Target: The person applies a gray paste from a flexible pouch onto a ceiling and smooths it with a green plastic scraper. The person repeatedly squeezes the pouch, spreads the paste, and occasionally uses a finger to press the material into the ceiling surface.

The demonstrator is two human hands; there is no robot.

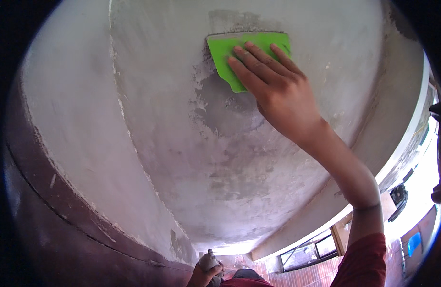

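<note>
My right hand [287,95] presses a bright green plastic spreader [225,50] flat against the grey plastered wall [168,119]. Its fingers lie spread over the spreader's face; the thumb is hidden. Dark, damp-looking plaster [225,105] covers the wall just below the spreader, with a ragged left edge, and another dark smear shows above it. Low in the picture, my left hand [201,276] is closed around a rounded grey lump [209,261] with a small tip on top. Whether that is a bag or a bare lump of paste I cannot tell.
A rough vertical seam [127,129] runs down the wall on the left, beside a dark reddish-brown surface [77,210]. On the right, a projecting wall edge [373,138] borders a bright opening. Below are a window frame [309,258], reddish tiles [297,276] and a blue object [414,244].
</note>
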